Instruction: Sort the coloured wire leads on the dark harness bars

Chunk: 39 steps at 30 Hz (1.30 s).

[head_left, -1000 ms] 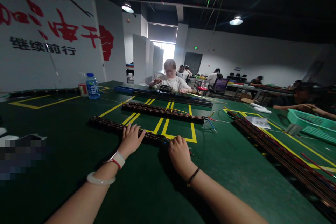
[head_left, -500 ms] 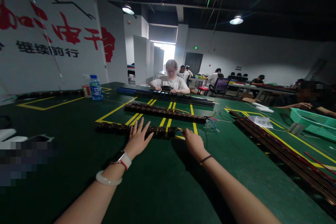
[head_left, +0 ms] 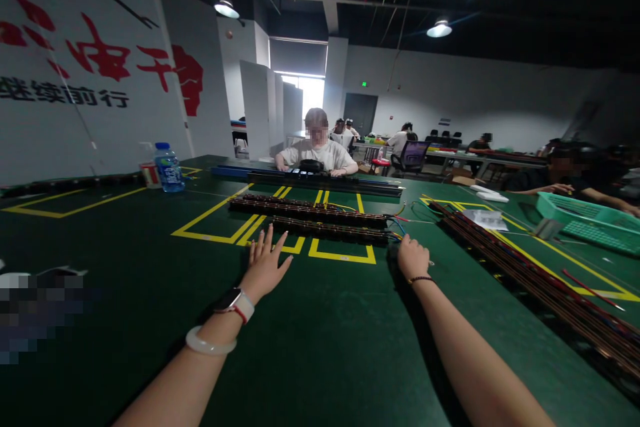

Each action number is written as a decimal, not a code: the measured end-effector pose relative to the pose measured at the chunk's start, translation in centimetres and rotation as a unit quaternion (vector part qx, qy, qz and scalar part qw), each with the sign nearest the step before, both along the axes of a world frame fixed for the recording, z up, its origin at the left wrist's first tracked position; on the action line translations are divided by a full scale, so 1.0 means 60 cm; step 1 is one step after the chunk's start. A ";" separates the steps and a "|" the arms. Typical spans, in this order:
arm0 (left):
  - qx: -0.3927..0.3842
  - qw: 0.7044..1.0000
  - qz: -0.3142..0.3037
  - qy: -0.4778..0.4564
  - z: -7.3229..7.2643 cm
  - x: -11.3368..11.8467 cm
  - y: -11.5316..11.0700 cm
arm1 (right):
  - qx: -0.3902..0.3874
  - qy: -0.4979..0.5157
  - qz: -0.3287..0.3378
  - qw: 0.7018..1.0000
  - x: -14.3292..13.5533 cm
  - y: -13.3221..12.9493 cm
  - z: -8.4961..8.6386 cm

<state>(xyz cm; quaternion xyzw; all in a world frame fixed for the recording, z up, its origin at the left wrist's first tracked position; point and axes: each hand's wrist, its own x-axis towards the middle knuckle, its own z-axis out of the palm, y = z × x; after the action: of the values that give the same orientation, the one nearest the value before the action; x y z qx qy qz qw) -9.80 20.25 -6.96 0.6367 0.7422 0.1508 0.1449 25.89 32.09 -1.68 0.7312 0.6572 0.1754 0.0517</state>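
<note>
A long dark wire bundle [head_left: 330, 230] lies crosswise on the green table, with coloured wires coming out of its right end. My right hand [head_left: 414, 257] is closed at that end, around the wires; the fingertips are partly hidden. With fingers spread, my left hand [head_left: 267, 265] is palm-down just in front of the bundle's left end. I cannot tell whether its fingertips touch the bundle. Right behind it lies a similar wire bundle [head_left: 305, 208], close alongside, with loose coloured wire ends at its right.
Yellow tape lines [head_left: 345, 257] mark the green table [head_left: 320, 333]. Long wire bundles [head_left: 530, 287] run along the right, near a green basket [head_left: 585, 220]. A blue-capped bottle [head_left: 169, 168] stands at the left. Across the table a person [head_left: 320, 150] sits behind dark long strips [head_left: 330, 181].
The nearer wire bundle has slid right and closer to the one behind, with my right hand at its end. My left hand stays spread, and the bundle has moved out from under it.
</note>
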 end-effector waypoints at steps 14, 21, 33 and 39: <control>-0.001 0.997 0.061 -0.053 -0.002 -0.003 0.004 | 0.062 0.091 0.258 0.960 -0.073 0.035 -0.052; -0.026 0.996 0.069 -0.055 -0.012 -0.007 0.005 | 0.045 0.091 0.220 0.970 -0.114 0.075 -0.061; -0.024 0.996 0.062 -0.056 -0.005 -0.015 -0.001 | 0.101 0.118 0.230 0.961 -0.138 0.069 -0.040; -0.037 0.996 0.057 -0.053 0.006 -0.006 -0.001 | 0.163 0.057 0.133 0.976 0.049 0.027 0.068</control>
<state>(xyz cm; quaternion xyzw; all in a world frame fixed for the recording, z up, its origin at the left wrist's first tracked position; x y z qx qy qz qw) -10.16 20.19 -6.58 0.5784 0.7739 0.1648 0.1983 28.84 33.73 2.41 0.6448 0.7129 0.2431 -0.1299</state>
